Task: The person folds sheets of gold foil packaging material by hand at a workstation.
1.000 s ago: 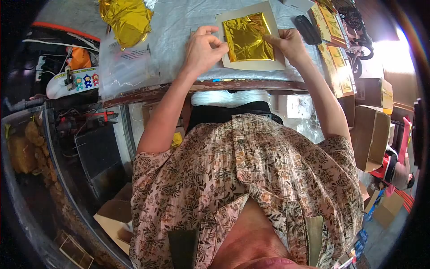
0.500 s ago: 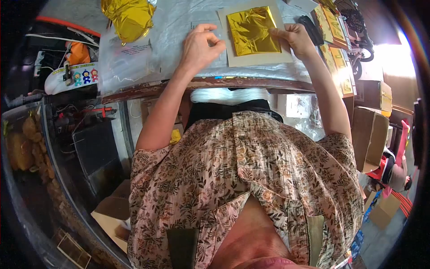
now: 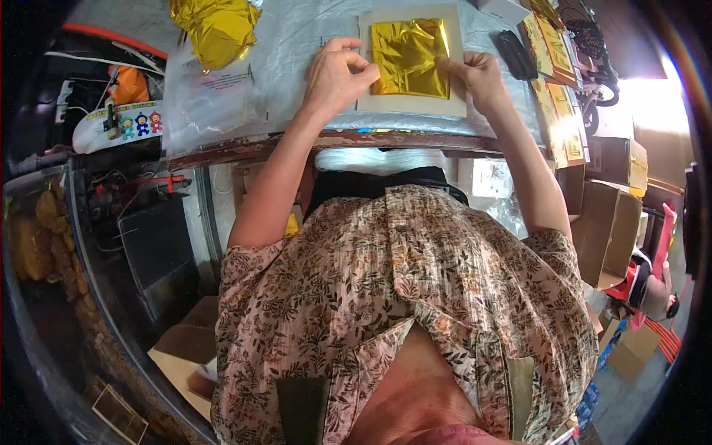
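A folded gold foil sheet [image 3: 408,55] lies over a beige square board [image 3: 415,104], its surface creased and shiny. My right hand [image 3: 478,78] pinches the foil's right edge, thumb on top and the other fingers curled in. At the opposite edge is my left hand [image 3: 337,74], fingers curled and closed, with the tips of the thumb and forefinger meeting the foil's left border. The thin edge between those fingertips is too small to make out clearly.
Crumpled gold foil [image 3: 215,33] sits at the back left, above a clear plastic bag [image 3: 211,104]. On the right are a black object [image 3: 517,54], a white box [image 3: 503,9] and gold-printed boxes [image 3: 567,126]. Cardboard boxes [image 3: 610,230] stand beside the table.
The foil has shifted left and slightly nearer on the board, with my right hand moving left along with it. My left hand has moved slightly right to the foil's edge.
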`<state>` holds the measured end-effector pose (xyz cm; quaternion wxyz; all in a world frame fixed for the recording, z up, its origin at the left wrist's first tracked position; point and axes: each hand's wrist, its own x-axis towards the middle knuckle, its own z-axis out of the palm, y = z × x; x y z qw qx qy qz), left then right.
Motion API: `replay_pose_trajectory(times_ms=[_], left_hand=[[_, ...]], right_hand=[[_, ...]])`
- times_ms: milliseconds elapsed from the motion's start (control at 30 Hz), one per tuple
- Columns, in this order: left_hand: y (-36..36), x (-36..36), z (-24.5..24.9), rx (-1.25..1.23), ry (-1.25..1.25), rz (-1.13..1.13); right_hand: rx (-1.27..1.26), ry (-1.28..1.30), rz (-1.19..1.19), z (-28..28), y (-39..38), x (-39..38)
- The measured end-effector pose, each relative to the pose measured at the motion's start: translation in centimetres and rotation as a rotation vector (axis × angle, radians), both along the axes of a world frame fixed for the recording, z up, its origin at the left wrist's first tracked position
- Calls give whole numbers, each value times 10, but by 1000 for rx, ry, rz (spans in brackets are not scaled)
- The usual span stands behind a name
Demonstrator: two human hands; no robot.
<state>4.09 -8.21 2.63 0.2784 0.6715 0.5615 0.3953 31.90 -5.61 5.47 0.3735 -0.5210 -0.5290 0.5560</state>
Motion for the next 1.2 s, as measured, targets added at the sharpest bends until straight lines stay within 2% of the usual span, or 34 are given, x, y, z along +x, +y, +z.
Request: replay_pose_trajectory(times_ms=[233,300,367,433,567,633,667,733,767,800,833,867,933,967,1033,1067,1133,1200], left_hand=[[-11,6,-3,53,30,17],[-12,8,-3,230,160,26],[-12,9,-2,227,149,22],[-13,9,0,220,137,28],[-12,14,8,275,204,16],[-15,14,18,322,239,38],[-19,13,24,403,191,73],[-31,11,38,544,92,144],[-41,7,45,602,40,181],[-50,0,43,669,28,227],[-61,-4,38,569,-172,301],[-71,-7,29,459,-371,368],[-78,-15,5,38,-1186,294],[-70,-17,-18,-86,-1423,203],[-47,3,-8,-136,-1633,-18],[-45,5,9,-247,-1811,-112],[-23,19,15,41,-935,-134],[-12,15,18,-339,-2035,-562]], right_hand=[[-143,-64,-32,1,-3,-10],[-163,-47,-3,-5,6,-10],[-183,-32,33,-12,10,-13],[-218,-9,-40,-13,11,-26],[-191,-5,-49,-10,4,-50],[-141,100,-66,-3,0,-55],[-133,102,-60,-3,0,-55],[-118,146,-216,-6,7,-46],[-168,150,-137,-3,10,-26],[-121,262,-178,-14,13,-20],[-73,375,-220,-23,15,-18],[-80,396,-175,4,1,-20],[-63,455,-177,27,-20,-32],[-67,508,-180,32,-27,-38],[-132,492,-161,31,-40,-45],[-131,495,-128,28,-46,-50],[-131,508,-110,23,-56,-63],[-173,427,-92,2,-58,-52]])
